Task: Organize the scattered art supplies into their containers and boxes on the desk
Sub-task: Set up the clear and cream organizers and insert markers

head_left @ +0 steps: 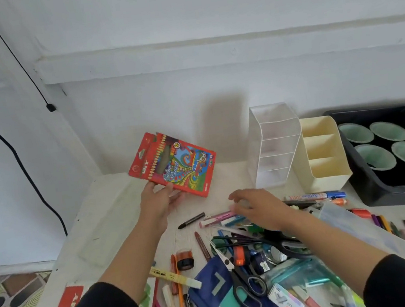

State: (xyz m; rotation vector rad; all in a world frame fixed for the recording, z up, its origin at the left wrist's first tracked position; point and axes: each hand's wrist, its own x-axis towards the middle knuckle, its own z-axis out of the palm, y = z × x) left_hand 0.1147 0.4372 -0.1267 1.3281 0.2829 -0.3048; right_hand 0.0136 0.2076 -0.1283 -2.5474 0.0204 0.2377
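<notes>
Surface [116, 217] of scuffed white fills the lower half of the view, and its 6 o'clock part is strewn with loose pens, pencils and markers. At 3 o'clock sits a black plastic tray [372, 186] holding four pale green cups. Just beside it, toward 9 o'clock, stands a cream three-compartment desk organiser [328, 169]. This organiser touches a clear tiered acrylic organiser [273, 143].

A blue zip pencil pouch [211, 300] lies at 6 o'clock with black-handled scissors [249, 292] on top of it.

The red cardboard colour-pencil box [174, 165] is held tilted above the surface near the centre, at 9 o'clock from the clear organiser. The left hand [158, 201] grips the box's near edge, with the thumb on top and the fingers [177, 198] curled beneath.

The right hand [258, 208] is over the pile, palm down, its fingers [236, 196] loosely spread and holding nothing. They lie just above a pink marker [218, 216]; blur hides whether they touch it. A black marker [191, 220] lies at 9 o'clock from the pink one.
</notes>
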